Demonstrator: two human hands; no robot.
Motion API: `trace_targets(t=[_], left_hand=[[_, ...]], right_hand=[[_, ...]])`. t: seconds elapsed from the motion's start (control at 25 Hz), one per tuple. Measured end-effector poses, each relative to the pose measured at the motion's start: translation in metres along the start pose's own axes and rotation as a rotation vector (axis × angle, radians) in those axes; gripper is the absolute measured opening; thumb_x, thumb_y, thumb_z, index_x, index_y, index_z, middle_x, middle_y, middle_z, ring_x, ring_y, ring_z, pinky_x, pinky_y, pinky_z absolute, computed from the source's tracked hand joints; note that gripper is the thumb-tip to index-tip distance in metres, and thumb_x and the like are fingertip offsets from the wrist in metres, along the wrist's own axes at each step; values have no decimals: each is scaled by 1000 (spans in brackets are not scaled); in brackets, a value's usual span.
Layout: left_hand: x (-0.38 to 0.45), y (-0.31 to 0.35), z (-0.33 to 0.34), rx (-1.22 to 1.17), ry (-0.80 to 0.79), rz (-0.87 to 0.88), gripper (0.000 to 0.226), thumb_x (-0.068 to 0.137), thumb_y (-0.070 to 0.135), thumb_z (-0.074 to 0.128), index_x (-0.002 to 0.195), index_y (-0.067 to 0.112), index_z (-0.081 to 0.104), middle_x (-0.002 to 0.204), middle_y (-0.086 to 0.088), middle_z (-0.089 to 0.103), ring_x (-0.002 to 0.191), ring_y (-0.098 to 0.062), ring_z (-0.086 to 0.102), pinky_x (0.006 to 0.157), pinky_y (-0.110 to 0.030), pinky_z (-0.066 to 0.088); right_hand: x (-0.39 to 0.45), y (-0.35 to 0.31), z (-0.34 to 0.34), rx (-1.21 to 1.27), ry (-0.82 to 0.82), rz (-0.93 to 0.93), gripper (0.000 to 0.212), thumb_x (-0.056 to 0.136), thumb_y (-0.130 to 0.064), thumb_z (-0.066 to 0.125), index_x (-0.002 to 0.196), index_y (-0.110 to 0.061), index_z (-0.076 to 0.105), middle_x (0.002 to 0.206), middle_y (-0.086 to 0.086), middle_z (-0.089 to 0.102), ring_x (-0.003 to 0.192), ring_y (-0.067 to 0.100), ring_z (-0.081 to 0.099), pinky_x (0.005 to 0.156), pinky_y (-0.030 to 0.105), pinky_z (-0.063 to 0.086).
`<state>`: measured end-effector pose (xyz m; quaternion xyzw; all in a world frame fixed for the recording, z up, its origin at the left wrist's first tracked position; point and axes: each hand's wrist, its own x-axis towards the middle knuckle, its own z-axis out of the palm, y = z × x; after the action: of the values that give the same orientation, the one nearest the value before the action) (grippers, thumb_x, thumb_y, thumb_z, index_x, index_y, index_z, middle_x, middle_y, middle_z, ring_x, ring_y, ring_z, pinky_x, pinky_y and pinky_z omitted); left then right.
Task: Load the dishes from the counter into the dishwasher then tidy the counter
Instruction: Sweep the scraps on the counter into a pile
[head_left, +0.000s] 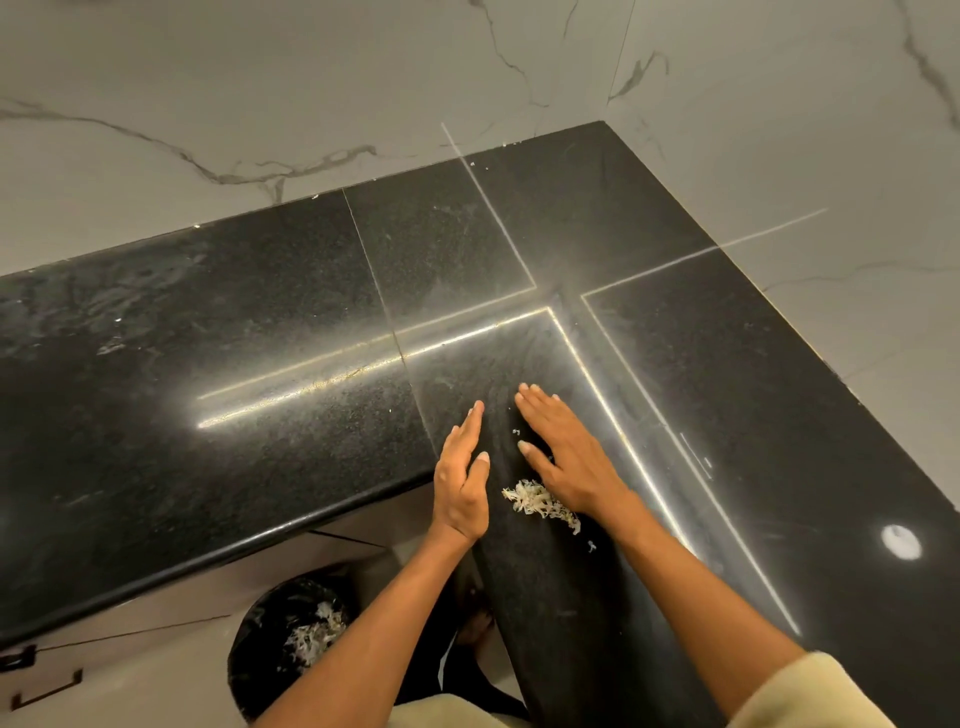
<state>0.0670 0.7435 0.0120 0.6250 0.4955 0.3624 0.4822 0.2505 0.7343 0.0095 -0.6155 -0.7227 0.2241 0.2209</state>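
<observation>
Head view. I am working at the inner corner of the black granite counter (291, 291), at lower centre of the frame. My left hand (462, 483) is standing on its edge, fingers straight and together, gripping nothing and acting as a wall near the counter's front lip. My right hand (563, 457) is lying flat, fingers extended and slightly spread, palm down on the stone and holding nothing. A small heap of pale food scraps (540, 504) is lying between the two hands, touching the heel of the right one; a few loose flecks (516, 432) are sitting just above it. At lower left, below the counter edge, a dark bin (260, 623) is standing with similar scraps already inside. I judge the scraps to be light, soft, crumbly and probably damp, so pinching will scatter them; sweeping with the flat palm toward the lip and cupping underneath looks better.
</observation>
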Motion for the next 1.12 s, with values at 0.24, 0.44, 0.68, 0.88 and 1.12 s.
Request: trace_targets(t=[0.24,0.44,0.68,0.88,1.12], left_hand=[[16,4,-7,123,-90,-13,63,89,17,39,152,13,35,157,2,35,146,-5,29,122,-21,10],[77,3,-2,425,-320,74,66,98,13,39,158,18,11,165,1,12,150,-2,2,121,-21,-6],[51,4,7,463,-481,270,67,91,13,36,156,13,19,163,4,17,151,-2,7,125,-33,2],[-19,3,-1,229,-463,214,62,91,7,42,152,15,33,158,6,33,148,-4,23,124,-27,8],[13,12,4,240,-353,169,65,88,10,41,152,13,34,158,5,32,147,-3,24,124,-31,11]], right_hand=[[-48,-11,-5,180,57,-67,47,103,-23,51,150,-17,46,154,-7,45,145,10,37,119,39,33],[14,19,-16,-6,97,132,61,102,-39,35,157,-16,29,164,-2,21,153,7,13,124,43,18],[-31,-4,7,-19,74,38,56,106,-28,40,158,-15,24,167,-1,14,154,9,10,126,37,10],[-89,-30,6,230,124,108,45,104,-26,46,149,-21,47,157,-10,40,147,6,31,123,36,25],[-72,-2,2,10,258,329,57,103,-40,34,156,-17,34,164,-4,24,152,4,14,124,42,18]])
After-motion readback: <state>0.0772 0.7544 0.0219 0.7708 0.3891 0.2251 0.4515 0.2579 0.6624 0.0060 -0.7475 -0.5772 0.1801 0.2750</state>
